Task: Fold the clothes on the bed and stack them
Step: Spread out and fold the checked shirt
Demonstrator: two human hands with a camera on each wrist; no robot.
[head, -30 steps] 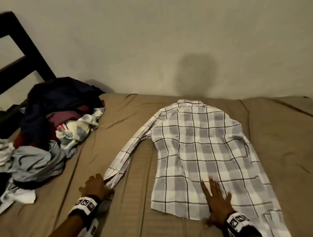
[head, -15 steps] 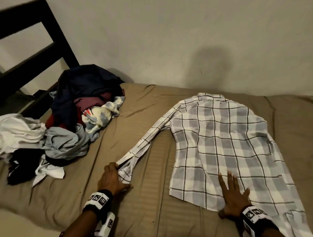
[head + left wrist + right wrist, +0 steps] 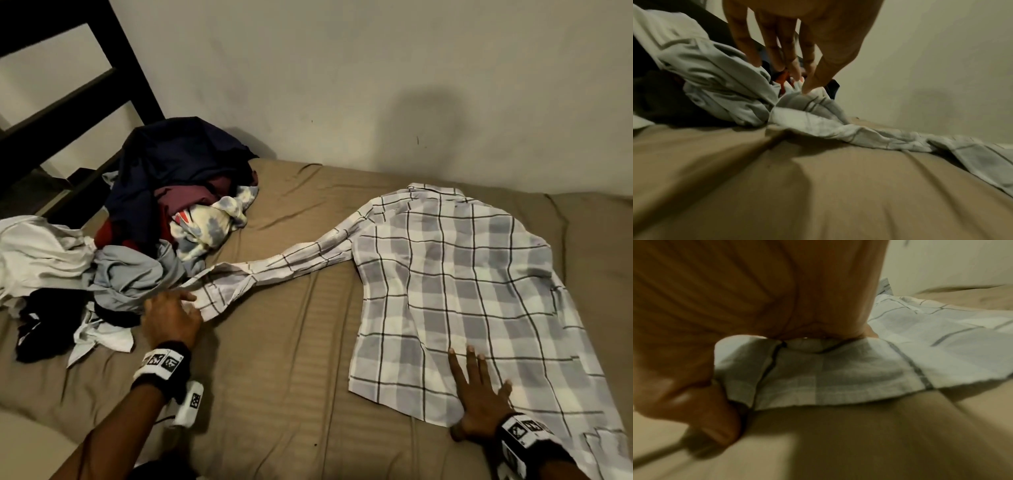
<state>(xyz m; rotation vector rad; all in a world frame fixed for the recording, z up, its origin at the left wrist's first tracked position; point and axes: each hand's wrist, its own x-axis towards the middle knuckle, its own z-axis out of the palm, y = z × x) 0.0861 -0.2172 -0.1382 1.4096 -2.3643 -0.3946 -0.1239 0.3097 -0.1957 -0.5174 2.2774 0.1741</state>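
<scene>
A bedroom in a home: a bed (image 3: 281, 394) with a tan fitted sheet stands against a plain wall (image 3: 342, 85), a dark wooden bed frame (image 3: 113, 61) at its far-left end, loose clothes (image 3: 144, 240) heaped beside that frame.
</scene>
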